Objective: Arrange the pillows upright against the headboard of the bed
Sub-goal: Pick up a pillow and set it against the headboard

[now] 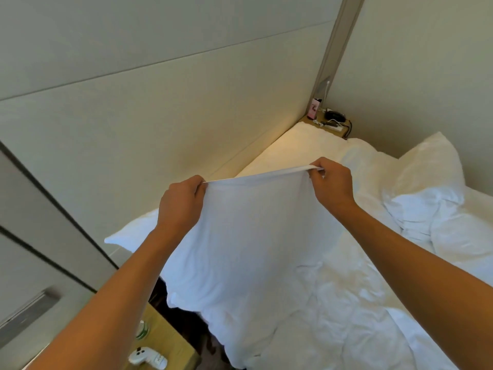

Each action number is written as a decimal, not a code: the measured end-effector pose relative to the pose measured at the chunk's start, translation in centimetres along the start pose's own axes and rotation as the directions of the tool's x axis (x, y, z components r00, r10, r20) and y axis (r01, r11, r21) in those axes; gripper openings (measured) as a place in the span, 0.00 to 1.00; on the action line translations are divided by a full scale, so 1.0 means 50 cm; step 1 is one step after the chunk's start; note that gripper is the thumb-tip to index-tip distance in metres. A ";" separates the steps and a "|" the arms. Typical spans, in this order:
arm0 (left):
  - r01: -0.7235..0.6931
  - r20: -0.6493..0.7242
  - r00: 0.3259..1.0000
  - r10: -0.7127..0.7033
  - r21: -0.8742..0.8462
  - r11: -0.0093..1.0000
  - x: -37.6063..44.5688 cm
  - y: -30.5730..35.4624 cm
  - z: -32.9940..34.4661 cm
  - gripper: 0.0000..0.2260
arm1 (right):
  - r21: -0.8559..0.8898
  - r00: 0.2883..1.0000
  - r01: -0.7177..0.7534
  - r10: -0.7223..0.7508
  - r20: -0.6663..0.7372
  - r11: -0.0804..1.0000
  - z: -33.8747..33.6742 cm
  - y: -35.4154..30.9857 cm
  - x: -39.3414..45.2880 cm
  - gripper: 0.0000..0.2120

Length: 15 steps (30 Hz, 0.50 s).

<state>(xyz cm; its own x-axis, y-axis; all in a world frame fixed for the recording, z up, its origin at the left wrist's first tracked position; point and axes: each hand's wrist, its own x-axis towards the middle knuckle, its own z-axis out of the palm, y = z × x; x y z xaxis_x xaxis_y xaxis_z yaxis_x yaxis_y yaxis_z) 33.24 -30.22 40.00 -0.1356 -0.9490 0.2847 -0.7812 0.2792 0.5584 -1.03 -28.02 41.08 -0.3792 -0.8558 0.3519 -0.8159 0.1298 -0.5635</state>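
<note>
A white pillow (248,236) hangs lifted above the near end of the bed (333,303), held by its top edge. My left hand (181,204) grips the left corner of that edge and my right hand (330,182) pinches the right corner. A second white pillow (424,177) lies crumpled on the bed at the right. The beige padded headboard (160,134) runs along the left side of the bed. Part of another white cushion or pillow (128,233) pokes out behind my left forearm against the headboard.
A rumpled white duvet (453,236) covers the right of the bed. A wooden bedside table (170,340) at the lower left carries a white controller (148,357) and a bottle (142,329). A far bedside shelf (328,124) holds cables and small items.
</note>
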 end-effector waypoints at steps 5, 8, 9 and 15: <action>0.086 -0.024 0.996 -0.084 0.059 0.995 0.031 -0.059 -0.001 0.13 | 0.030 0.994 0.059 -0.061 0.096 0.998 0.104 -0.024 0.071 0.07; 0.132 -0.052 0.990 -0.128 0.083 0.988 0.068 -0.078 0.000 0.13 | 0.057 0.987 0.085 -0.092 0.132 0.995 0.166 -0.033 0.129 0.09; 0.145 -0.062 0.988 -0.140 0.090 0.985 0.082 -0.080 0.001 0.12 | 0.069 0.985 0.095 -0.104 0.140 0.993 0.184 -0.036 0.151 0.09; 0.193 -0.126 0.977 -0.174 0.158 0.968 0.190 -0.071 0.021 0.13 | 0.154 0.976 0.133 -0.157 0.151 0.979 0.257 -0.027 0.292 0.07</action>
<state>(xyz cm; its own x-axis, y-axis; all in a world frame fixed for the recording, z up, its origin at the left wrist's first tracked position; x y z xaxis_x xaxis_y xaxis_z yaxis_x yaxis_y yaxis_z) 34.08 -40.37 39.89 0.0805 -0.9569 0.2791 -0.8790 0.0639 0.4725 0.14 -47.14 37.35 -0.1763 -0.9313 0.3188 -0.7820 -0.0642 -0.6200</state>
